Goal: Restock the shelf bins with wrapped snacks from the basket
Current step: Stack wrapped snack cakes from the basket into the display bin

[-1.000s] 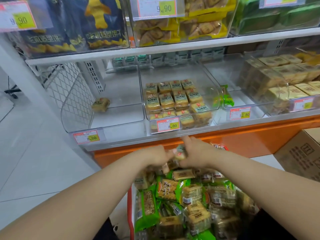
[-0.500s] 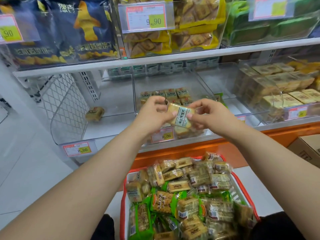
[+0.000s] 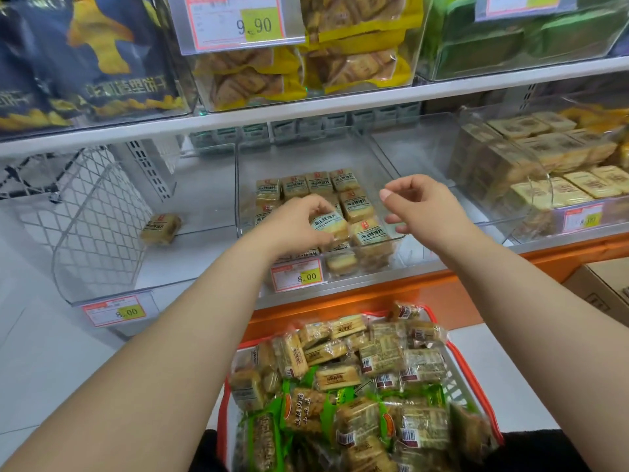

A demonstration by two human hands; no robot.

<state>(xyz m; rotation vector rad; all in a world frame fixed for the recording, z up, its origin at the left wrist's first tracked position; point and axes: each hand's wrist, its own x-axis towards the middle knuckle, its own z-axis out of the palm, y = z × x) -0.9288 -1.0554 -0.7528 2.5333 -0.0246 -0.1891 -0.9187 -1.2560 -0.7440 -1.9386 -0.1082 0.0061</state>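
A red basket point(image 3: 457, 356) heaped with wrapped snacks point(image 3: 340, 376) sits low in front of me. My left hand point(image 3: 296, 223) grips one yellow wrapped snack point(image 3: 328, 222) inside the middle clear bin point(image 3: 245, 185), over rows of the same snacks point(image 3: 306, 183). My right hand point(image 3: 418, 202) hovers just right of it above the bin's edge, fingers loosely curled and holding nothing.
The left clear bin point(image 3: 102, 267) holds a single snack point(image 3: 160, 228). The right bin point(image 3: 493, 185) is stacked with pale wrapped biscuits. Price tags point(image 3: 296, 274) front each bin. An upper shelf carries bagged snacks. A cardboard box point(image 3: 602, 287) stands at right.
Both hands lifted a snack from the basket to the middle bin. The right hand has let go and pulled right; the left hand lowers the snack into the bin.
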